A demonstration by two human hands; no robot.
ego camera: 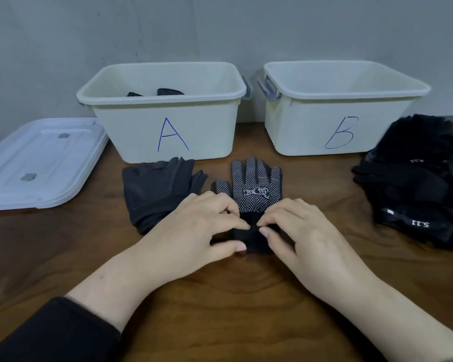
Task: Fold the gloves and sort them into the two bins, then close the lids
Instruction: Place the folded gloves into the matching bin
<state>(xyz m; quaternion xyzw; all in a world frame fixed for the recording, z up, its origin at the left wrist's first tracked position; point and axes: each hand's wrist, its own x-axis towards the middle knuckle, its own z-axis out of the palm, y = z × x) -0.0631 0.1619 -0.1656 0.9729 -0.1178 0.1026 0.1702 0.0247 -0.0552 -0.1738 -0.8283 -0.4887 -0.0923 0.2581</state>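
Black knit with white grip dots, the dotted glove lies flat on the wooden table, fingers pointing far toward the bins, cuff nearest the person. Both hands sit on that cuff: the left hand pinches its left edge between thumb and curled fingers, and the right hand pinches the right edge the same way, so the two grips nearly meet in the middle.

Bin A stands far left and already has dotted gloves showing inside; bin B stands far right, and its inside cannot be seen from here. A grey glove lies bunched just left of the dotted one, a heap of black gloves waits at the right edge, and the lids rest stacked at far left.

The likely trouble is the fold itself. The grip dots may drag on the wood, so lifting the cuff could skew the glove and leave the fingers splayed. With both grips so close together, the outer edges may droop and fold unevenly. The grey glove is near enough to get caught by the left hand. Sorting could also go wrong, since this glove looks like those in bin A.
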